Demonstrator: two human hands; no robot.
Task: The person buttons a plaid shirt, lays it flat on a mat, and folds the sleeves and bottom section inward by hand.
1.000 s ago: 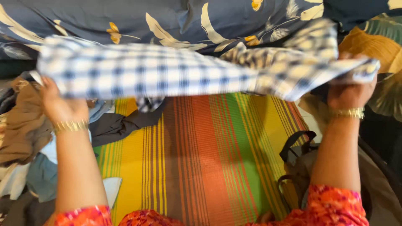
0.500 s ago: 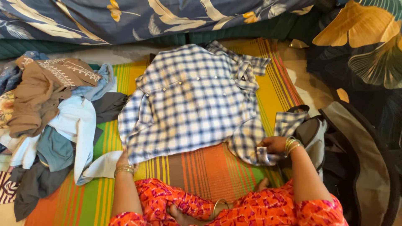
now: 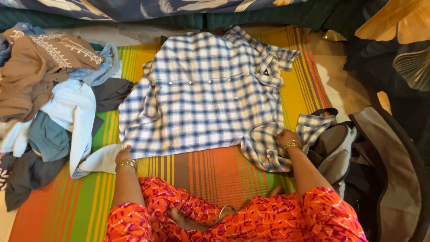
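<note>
Plaid shirt (image 3: 206, 98) flat on striped mat (image 3: 201, 175), left hand (image 3: 122, 155) pressing its lower corner — grip hidden, right hand (image 3: 284, 136) pinching its sleeve, clothes pile (image 3: 49, 103) left of shirt.

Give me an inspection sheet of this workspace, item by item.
Surface: striped mat, orange, green and yellow.
Job's things: blue-and-white checked shirt spread flat on the mat, buttons up.
Clutter: heap of clothes left of the shirt; open dark bag on the right.
Hands: left hand on the shirt's lower left corner; right hand on a sleeve at the lower right.
Cables: nothing seen.
Surroundings: floral bedding along the top edge.
</note>
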